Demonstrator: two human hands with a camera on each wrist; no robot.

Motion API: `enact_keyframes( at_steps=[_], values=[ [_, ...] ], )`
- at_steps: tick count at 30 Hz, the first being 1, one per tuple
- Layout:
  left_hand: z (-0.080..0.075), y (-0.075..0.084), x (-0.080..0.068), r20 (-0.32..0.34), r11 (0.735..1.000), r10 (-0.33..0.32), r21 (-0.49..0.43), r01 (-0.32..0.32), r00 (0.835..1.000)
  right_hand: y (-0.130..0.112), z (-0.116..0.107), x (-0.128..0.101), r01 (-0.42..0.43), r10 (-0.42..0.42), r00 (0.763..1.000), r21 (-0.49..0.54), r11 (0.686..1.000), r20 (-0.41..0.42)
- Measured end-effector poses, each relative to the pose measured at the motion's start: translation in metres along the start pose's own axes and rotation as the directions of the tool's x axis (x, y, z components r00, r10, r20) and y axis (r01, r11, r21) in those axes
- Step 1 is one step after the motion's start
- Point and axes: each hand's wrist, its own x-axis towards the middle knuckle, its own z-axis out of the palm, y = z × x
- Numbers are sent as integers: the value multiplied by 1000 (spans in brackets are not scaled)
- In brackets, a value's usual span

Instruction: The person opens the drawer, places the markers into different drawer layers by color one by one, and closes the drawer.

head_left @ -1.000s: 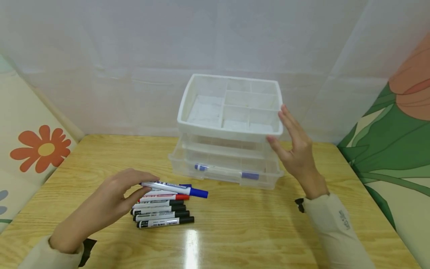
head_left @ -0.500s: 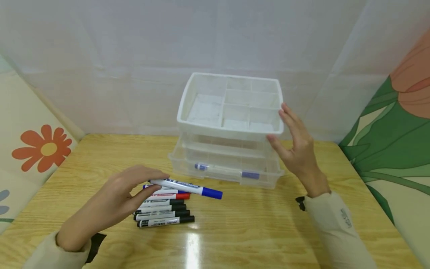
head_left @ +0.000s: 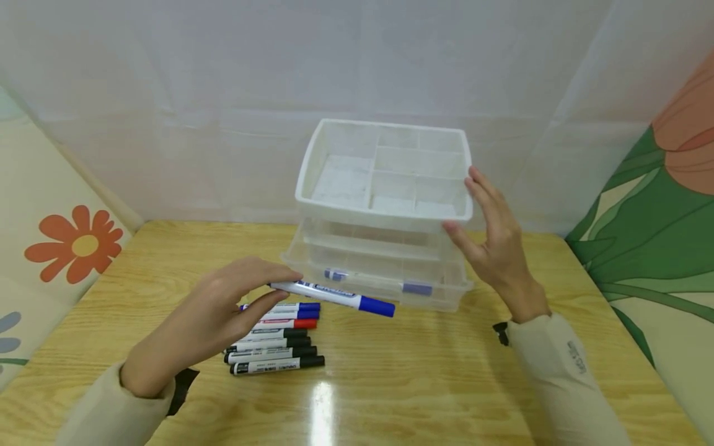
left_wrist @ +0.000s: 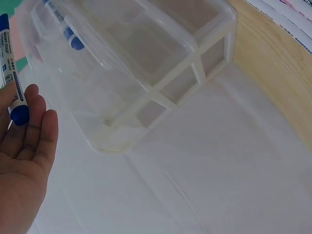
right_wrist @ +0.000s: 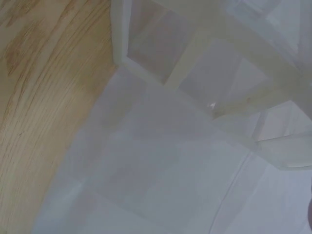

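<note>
My left hand (head_left: 217, 313) pinches a white marker with a blue cap (head_left: 334, 295) near its rear end, between thumb and fingers. It is held above the table, capped end pointing right toward the drawer. In the left wrist view, the held marker (left_wrist: 7, 58) lies across the fingers. My right hand (head_left: 499, 248) touches the right side of a white plastic drawer organizer (head_left: 385, 214), its thumb at the front corner. The organizer's clear bottom drawer (head_left: 440, 301) is pulled out. Inside that drawer lies another blue marker (head_left: 417, 288).
Several markers lie in a row on the wooden table (head_left: 401, 384), left of centre: blue caps at the back, then a red marker (head_left: 304, 323), then black markers (head_left: 279, 365) at the front. The organizer's top tray has divided compartments. A white cloth (head_left: 223, 155) hangs behind.
My left hand has carried the blue marker right and slightly up, away from the row and toward the drawer. The right hand stays at the organizer's side.
</note>
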Motion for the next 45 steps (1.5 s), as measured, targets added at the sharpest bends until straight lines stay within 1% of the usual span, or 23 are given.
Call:
enact_keyframes(
  at_steps=[3,8,11,17,24,29,33,40,45],
  values=[
    [1,0,5,0,1000,11,-6,-11,1000,-1,0,0,-5,5,1000,6,1000,2],
    [2,-1,15,41,999,-35,12,34,999,0,-1,0,-8,8,1000,-5,1000,6],
    [4,-3,22,54,998,-53,20,52,997,0,0,0,-7,7,1000,-9,1000,1],
    [7,-7,34,49,999,-48,28,47,998,0,1,0,-7,7,1000,-3,1000,-10],
    [12,-11,41,50,998,-23,56,20,998,0,3,0,-9,9,1000,1,1000,-14],
    [17,-13,48,80,999,-22,52,18,997,0,3,-1,-8,8,1000,-2,1000,-10],
    [21,-13,55,115,998,-38,52,32,993,-1,4,-1,-11,11,1000,-9,1000,-10],
    [28,-12,65,172,997,-55,61,45,984,-1,5,-1,-14,14,1000,0,1000,-20],
    [32,-11,69,209,996,-78,49,69,975,-1,5,-2,-13,13,1000,4,1000,-27]
  ],
)
